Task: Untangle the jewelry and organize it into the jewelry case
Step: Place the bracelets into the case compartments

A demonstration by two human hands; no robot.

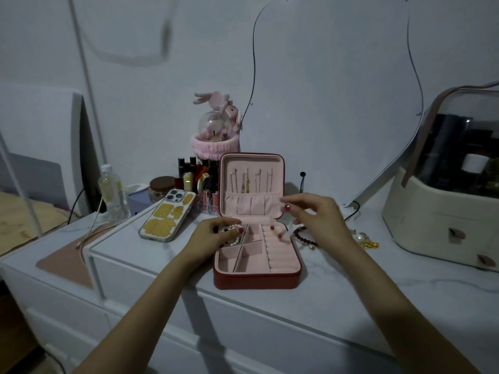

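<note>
- Head view: your left hand [213, 234] has its fingers curled round a pearl bracelet [232, 230], held at the back-left corner of the open jewelry case [256, 279], just over the divided compartments.
- Pearls: light, hard, smooth, so likely slippery; the strand itself is limp. Pinch across several beads, not a single one.
- Your right hand [314, 220] hovers over the ring rolls, thumb and fingertips drawn together. It may be pinching something fine, but it is too small and blurred, so I cannot tell.
- A dark red bead bracelet [303, 236] lies on the dresser top [378, 279], just right of the case and half under your right hand.
- A gold-and-pearl cluster [364, 240] sits farther right, apart from both hands. It looks tangled and delicate; lift it by its bulk, don't pull a loose end.
- Chains already hang in the lid.
</note>
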